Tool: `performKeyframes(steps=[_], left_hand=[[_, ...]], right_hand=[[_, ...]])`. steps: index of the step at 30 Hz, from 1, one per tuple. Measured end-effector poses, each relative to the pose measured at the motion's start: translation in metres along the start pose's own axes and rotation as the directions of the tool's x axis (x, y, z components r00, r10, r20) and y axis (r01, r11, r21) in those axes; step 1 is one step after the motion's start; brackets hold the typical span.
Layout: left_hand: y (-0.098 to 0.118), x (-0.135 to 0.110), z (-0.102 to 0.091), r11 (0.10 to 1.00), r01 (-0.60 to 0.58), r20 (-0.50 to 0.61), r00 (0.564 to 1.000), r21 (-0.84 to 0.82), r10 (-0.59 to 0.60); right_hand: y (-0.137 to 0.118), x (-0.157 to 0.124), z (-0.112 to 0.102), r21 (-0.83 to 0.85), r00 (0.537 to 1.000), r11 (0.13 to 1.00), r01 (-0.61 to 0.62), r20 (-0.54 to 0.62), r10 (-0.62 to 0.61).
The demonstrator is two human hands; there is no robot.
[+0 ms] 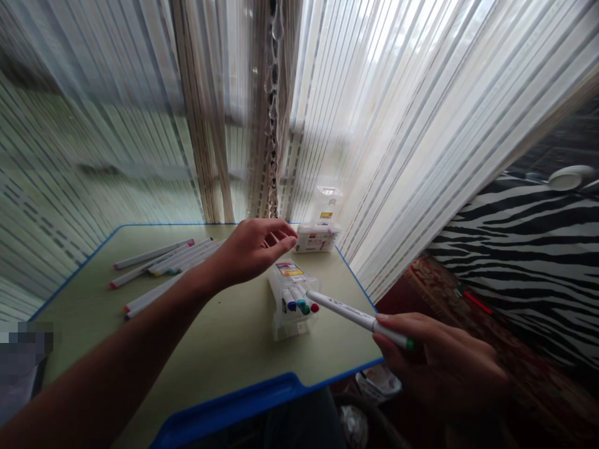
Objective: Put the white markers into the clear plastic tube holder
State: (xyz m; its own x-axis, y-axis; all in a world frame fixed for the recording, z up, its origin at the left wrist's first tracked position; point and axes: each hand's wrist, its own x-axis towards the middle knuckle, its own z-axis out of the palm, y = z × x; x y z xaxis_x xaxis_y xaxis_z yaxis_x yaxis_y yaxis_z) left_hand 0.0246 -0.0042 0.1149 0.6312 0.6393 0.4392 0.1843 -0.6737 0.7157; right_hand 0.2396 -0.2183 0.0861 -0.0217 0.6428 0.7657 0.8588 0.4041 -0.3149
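Observation:
My right hand (435,355) grips a white marker (349,313) with a green tip and a green end, between thumb and fingers. The marker slants up to the left, its far tip at the side of a clear plastic case (279,296). Inside that case lie several white markers (294,294) with blue, teal, green and red ends facing me. Above and just behind the case hovers my left hand (255,252), fingers loosely bent and thumb apart, with nothing visible in it. A second clear case (318,239), its lid raised, stands beyond my left fingertips.
Several white markers (159,255) lie on the left of the pale, blue-edged table (224,349), partly behind my left forearm. String curtains (374,125) hang along the far edge. A zebra-striped cover (515,231) and patterned red rug are at right.

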Motion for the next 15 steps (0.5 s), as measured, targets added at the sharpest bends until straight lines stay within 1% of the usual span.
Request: performKeyframes(steps=[2, 6, 9, 12, 15], left_hand=[[-0.001, 0.000, 0.000, 1.000, -0.007, -0.001, 1.000, -0.001, 0.007], [-0.002, 0.000, 0.000, 1.000, -0.015, 0.006, 1.000, 0.019, 0.015], [-0.001, 0.000, 0.000, 0.999, -0.019, 0.008, 1.000, 0.032, 0.019], [0.000, 0.000, 0.001, 0.999, -0.021, 0.013, 1.000, 0.046, 0.020], [0.000, 0.000, 0.003, 0.998, -0.015, 0.033, 0.999, 0.058, 0.013]], right_hand=[[-0.001, 0.000, 0.005, 0.019, 1.000, 1.000, 0.020, 0.012, -0.021], [-0.001, 0.000, 0.014, 0.056, 0.996, 0.998, 0.035, 0.077, -0.040], [-0.001, 0.000, 0.020, 0.023, 0.994, 0.997, 0.078, 0.080, -0.080], [-0.002, 0.002, 0.026, -0.026, 0.987, 0.992, 0.121, 0.112, -0.118], [-0.004, 0.004, 0.035, -0.017, 0.981, 0.990, 0.143, 0.133, -0.139]])
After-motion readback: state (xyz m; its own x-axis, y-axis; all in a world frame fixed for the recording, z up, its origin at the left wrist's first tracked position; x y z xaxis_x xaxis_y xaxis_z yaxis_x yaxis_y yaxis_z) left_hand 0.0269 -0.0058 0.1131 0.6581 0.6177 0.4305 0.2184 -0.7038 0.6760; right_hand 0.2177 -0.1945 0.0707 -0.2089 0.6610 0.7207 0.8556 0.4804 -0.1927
